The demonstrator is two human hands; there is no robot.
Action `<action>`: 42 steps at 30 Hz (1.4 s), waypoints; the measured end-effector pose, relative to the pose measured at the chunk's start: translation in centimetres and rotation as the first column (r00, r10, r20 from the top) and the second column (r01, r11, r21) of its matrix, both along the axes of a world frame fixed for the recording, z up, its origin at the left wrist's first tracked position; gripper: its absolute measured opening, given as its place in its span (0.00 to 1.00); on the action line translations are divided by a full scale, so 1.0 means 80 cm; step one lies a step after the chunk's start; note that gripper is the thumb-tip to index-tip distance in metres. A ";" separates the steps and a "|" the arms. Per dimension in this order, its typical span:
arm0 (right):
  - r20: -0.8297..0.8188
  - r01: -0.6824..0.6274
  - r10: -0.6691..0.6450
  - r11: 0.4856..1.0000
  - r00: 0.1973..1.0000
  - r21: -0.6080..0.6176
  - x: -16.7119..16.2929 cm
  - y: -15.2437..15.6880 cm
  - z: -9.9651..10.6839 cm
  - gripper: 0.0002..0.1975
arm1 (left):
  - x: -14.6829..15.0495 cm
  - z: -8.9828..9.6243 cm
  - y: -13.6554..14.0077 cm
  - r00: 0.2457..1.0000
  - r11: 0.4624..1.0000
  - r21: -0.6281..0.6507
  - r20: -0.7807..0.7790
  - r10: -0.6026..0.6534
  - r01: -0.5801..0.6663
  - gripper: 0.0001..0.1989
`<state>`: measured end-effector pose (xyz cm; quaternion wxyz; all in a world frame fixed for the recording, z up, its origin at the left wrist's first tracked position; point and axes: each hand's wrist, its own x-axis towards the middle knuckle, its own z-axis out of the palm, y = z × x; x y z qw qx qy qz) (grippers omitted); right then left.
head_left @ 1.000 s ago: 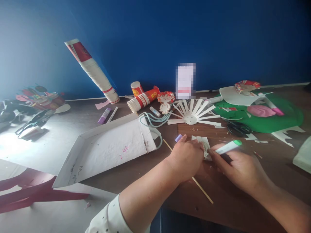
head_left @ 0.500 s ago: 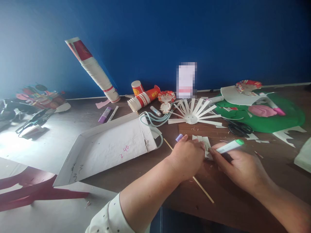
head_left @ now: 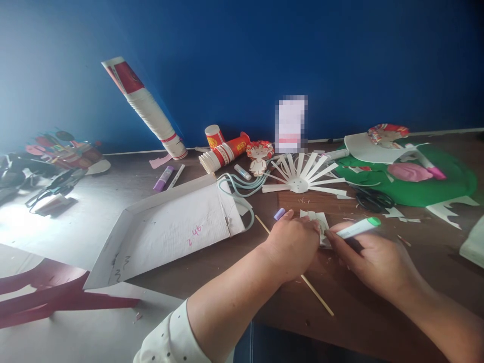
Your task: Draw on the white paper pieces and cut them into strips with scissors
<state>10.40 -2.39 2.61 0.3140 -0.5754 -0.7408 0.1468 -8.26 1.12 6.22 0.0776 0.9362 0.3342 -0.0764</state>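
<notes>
Right hand (head_left: pixel 368 259): closed round white, green-ended cylindrical marker (head_left: pixel 355 229). Left hand (head_left: pixel 293 244): grip indiscernible; flat white paper pieces (head_left: pixel 322 222) lying partly beneath.

The left hand (head_left: pixel 293 245) lay beside the marker (head_left: pixel 355 229); the right hand (head_left: pixel 372 262) gripped it.
Palm down, fingertips hidden, the left forearm (head_left: pixel 229 302) slanted off to the marker's near left. The right thumb and fingers were curled, the right forearm (head_left: pixel 434 312) stretching to its near right.
</notes>
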 end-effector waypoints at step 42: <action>0.018 -0.119 0.118 0.989 0.993 0.092 -0.001 0.001 -0.002 0.19 | 0.000 0.003 -0.001 0.999 1.000 0.012 0.029 -0.024 0.024 0.14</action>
